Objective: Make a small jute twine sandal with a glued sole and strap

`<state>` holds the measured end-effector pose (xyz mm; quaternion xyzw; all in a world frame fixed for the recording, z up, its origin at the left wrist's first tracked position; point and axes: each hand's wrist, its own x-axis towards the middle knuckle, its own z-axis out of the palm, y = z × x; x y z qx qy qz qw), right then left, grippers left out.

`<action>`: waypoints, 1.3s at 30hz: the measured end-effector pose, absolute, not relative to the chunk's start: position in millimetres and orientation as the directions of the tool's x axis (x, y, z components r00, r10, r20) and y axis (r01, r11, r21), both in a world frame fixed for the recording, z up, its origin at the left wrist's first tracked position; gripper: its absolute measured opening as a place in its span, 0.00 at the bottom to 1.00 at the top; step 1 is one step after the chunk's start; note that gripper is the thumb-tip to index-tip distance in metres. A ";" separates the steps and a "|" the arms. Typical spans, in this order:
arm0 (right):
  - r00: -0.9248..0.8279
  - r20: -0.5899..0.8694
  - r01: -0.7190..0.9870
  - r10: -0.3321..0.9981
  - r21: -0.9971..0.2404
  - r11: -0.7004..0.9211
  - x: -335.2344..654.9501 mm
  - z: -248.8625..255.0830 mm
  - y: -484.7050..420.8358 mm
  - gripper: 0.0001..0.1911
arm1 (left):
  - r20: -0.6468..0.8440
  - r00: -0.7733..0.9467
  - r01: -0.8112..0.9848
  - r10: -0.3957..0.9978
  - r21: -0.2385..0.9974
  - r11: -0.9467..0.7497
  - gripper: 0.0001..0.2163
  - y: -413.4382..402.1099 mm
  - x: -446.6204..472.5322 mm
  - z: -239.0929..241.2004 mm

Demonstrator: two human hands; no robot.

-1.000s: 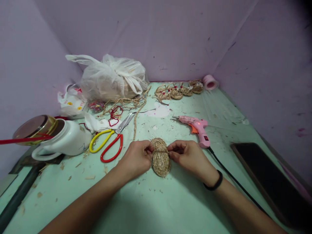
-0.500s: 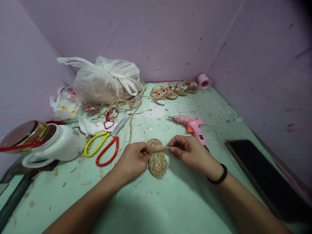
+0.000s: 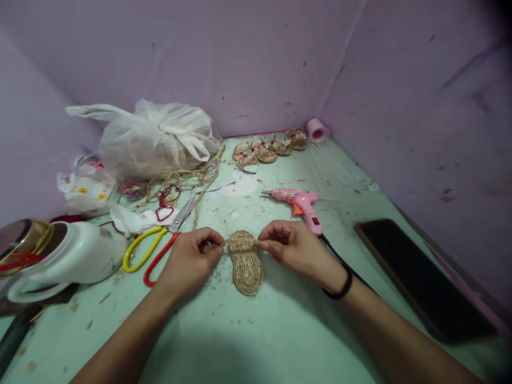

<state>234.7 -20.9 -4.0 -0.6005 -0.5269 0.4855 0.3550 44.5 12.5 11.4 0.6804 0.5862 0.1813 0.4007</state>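
Note:
A small sole-shaped piece of coiled straw rope (image 3: 247, 266) lies on the table in front of me. A thin straw cord seems to run across its upper part, its ends sticking out at both sides. My left hand (image 3: 196, 258) is closed, thumb and forefinger pinching the cord end just left of the sole. At the right edge, my right hand (image 3: 294, 248) pinches the other end. Left of my left hand lie scissors (image 3: 175, 224) with one yellow and one red handle. Beyond my right hand rests a pink glue gun (image 3: 298, 200) with a small orange light lit.
Small straw slippers (image 3: 264, 152) with beads stand at the back beside a pink spool (image 3: 318, 130). A tied plastic bag (image 3: 160, 138) and loose straw cords sit back left. A white jug (image 3: 86, 250) is at left, a phone (image 3: 416, 277) at right. Scraps litter the green tabletop (image 3: 280, 330).
My left hand has drawn away from the sole's left edge, so the cord end shows between them. My right hand keeps its pinch. The view has turned slightly right.

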 end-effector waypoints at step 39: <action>-0.301 -0.578 0.100 0.758 -0.810 -0.578 216.6 3.2 -44.3 0.05 | 0.226 0.777 0.557 0.588 0.187 -0.809 0.07 -35.1 44.9 -9.5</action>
